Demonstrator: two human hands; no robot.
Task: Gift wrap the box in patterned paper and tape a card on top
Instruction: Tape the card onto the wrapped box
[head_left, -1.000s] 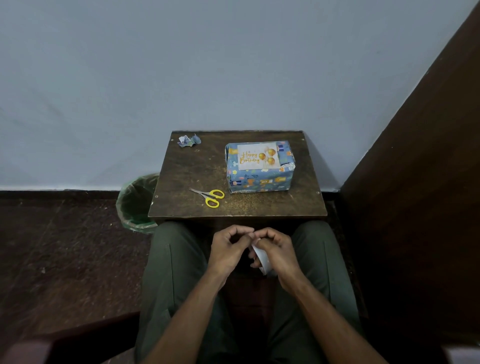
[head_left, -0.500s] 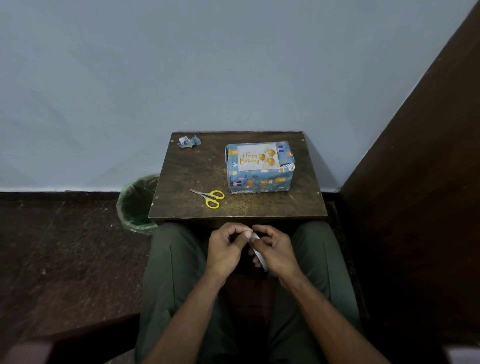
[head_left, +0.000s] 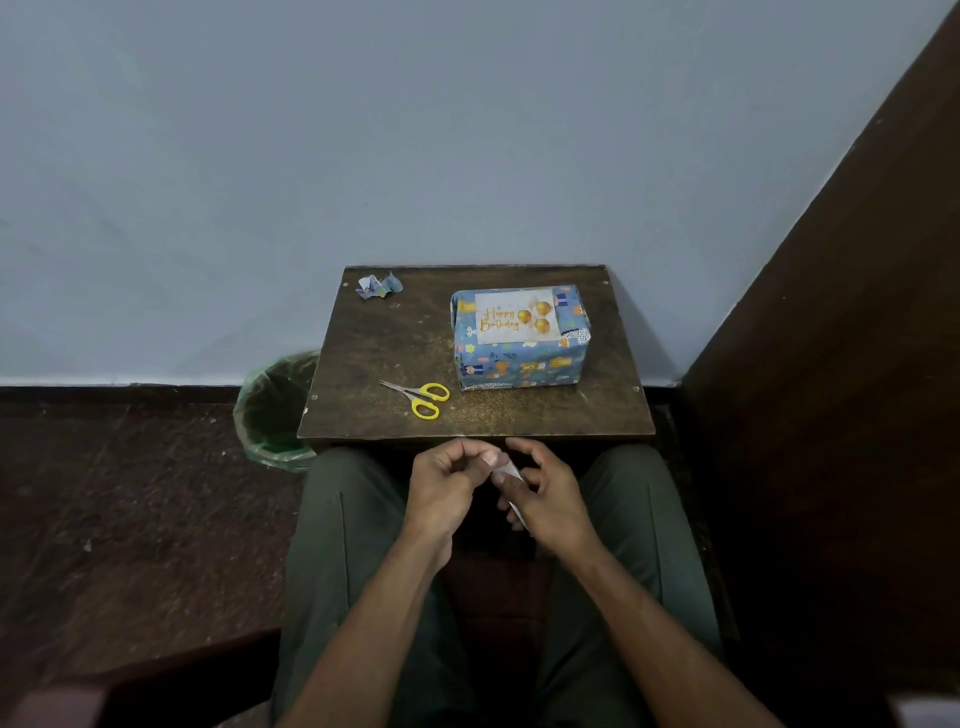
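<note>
We find both hands raised toward the table edge since a moment ago, left hand (head_left: 448, 486) and right hand (head_left: 545, 499) pinching a whitish tape strip (head_left: 508, 470), suggesting the gold-lettered birthday card (head_left: 517, 316) on the blue patterned wrapped box (head_left: 519, 358) awaits taping.

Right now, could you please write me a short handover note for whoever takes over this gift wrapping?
Left hand: fingers pinching at the white tape roll.
Right hand: holding that roll, over the lap.
Wrapped box: on the table, card lying on top.
Scissors lie left of the box, a paper scrap at the far left corner.
Done: wrapping. Left: tape the card down; no tape on it is visible.
</note>
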